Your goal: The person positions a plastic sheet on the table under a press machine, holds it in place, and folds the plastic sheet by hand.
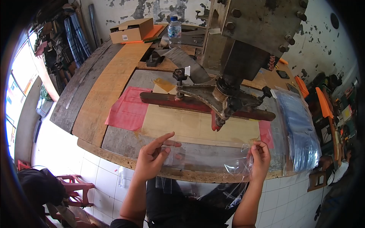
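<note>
Between my hands stretches a clear plastic sheet or bag (209, 156), low over the table's front edge and hanging down towards my lap. My right hand (260, 157) pinches its right end, where the film bunches and shines. At the left end, my left hand (153, 155) has its index finger stretched out and its thumb apart; some fingertips show through the film. Just beyond lies a cream board (197, 129) with pink sheets (127, 108) at its sides. Above the board stands a press with a long red bar (247, 114).
A stack of clear plastic sleeves (300, 129) lies at the right. Behind are a cardboard box (133, 30), a water bottle (174, 28) and a phone (282, 74). A red stool (76, 186) stands at lower left, near a person. Another person's arm shows at far right.
</note>
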The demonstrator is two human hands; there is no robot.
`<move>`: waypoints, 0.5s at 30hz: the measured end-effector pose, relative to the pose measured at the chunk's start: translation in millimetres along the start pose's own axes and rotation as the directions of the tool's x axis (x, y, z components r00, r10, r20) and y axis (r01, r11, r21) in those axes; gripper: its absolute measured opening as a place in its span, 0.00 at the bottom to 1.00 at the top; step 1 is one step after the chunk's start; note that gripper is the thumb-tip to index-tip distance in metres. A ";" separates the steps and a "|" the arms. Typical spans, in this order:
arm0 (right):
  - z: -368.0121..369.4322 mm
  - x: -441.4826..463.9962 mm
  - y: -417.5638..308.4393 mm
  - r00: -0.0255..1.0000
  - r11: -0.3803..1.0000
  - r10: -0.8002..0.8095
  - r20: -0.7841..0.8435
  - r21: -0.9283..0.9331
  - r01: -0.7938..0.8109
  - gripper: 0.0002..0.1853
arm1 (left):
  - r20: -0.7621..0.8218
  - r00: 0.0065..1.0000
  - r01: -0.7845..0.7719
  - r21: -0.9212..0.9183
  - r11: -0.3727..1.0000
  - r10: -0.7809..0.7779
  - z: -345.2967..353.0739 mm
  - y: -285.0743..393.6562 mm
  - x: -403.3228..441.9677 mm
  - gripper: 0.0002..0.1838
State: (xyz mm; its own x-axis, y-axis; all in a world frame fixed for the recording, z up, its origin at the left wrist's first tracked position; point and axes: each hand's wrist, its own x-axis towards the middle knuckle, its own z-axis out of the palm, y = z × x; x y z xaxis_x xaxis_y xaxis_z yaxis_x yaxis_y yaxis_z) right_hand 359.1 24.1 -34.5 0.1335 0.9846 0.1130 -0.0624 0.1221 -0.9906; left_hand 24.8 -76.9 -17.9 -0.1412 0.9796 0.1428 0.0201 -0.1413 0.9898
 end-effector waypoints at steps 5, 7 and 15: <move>0.8 -0.6 -0.9 1.000 1.000 -0.008 0.004 0.006 0.008 0.07 | -0.016 1.000 -0.002 -0.030 1.000 0.001 1.4 -2.2 0.4 0.27; 1.1 -0.7 -1.5 1.000 1.000 -0.003 -0.005 -0.006 0.003 0.07 | -0.024 1.000 -0.006 -0.020 1.000 0.006 2.0 -1.6 0.8 0.28; 0.1 -0.3 -0.3 1.000 1.000 0.005 -0.009 -0.013 -0.006 0.07 | -0.031 1.000 0.001 -0.004 1.000 -0.001 -0.1 -3.0 0.6 0.32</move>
State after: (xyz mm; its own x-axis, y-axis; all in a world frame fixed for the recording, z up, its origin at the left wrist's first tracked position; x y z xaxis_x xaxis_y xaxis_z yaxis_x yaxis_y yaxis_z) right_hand 358.9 23.7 -34.3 0.1423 0.9840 0.1068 -0.0503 0.1149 -0.9921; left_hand 24.5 -75.9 -20.9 -0.1722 0.9748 0.1419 0.0162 -0.1413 0.9898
